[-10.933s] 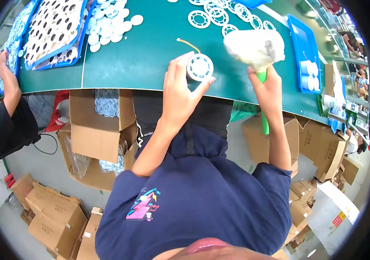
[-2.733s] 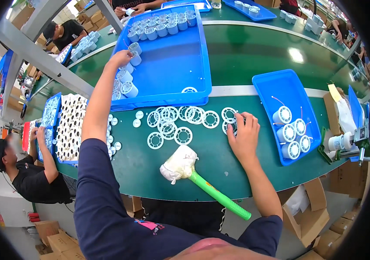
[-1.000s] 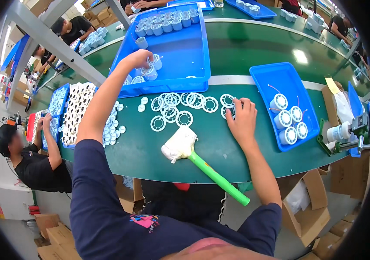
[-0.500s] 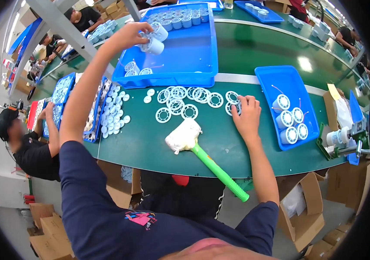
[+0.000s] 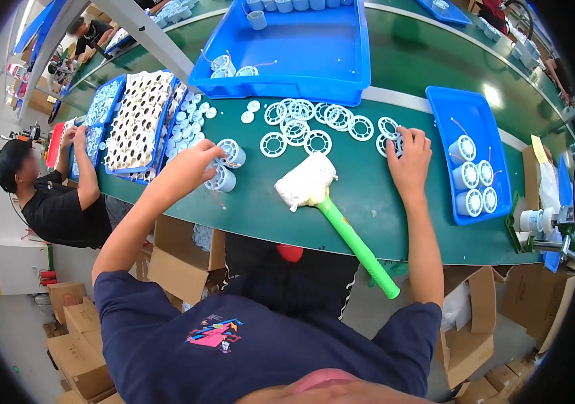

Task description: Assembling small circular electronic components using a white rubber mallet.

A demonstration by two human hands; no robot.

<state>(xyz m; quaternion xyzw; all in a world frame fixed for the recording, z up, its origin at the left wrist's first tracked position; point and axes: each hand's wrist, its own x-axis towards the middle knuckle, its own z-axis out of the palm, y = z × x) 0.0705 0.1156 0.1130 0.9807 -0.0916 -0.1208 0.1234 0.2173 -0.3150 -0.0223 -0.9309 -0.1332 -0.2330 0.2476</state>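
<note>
My left hand (image 5: 192, 168) is closed on two pale-blue cylindrical cups, an upper cup (image 5: 234, 153) and a lower cup (image 5: 222, 180), with thin wires hanging from them. It holds them low over the green bench, left of the mallet. A slotted plastic ring (image 5: 383, 144) lies partly under my right hand (image 5: 411, 161), its thumb and forefinger bent around the edge. Another slotted ring (image 5: 388, 126) touches it just beyond. More flat rings (image 5: 317, 142) lie in a loose, overlapping group between my hands. The mallet (image 5: 306, 182) has a white wrapped head and a green handle.
A large blue tray (image 5: 287, 86) with cups stands at the far side. At right, a smaller blue tray (image 5: 461, 209) holds several ringed cups, beside a metal fixture (image 5: 557, 232). Small white discs (image 5: 186, 128) and part-filled trays lie left, where a co-worker (image 5: 51, 195) sits.
My left hand has brought the two cups from above the large tray down toward me, over the bench. My right hand stays at the same ring. The view has shifted.
</note>
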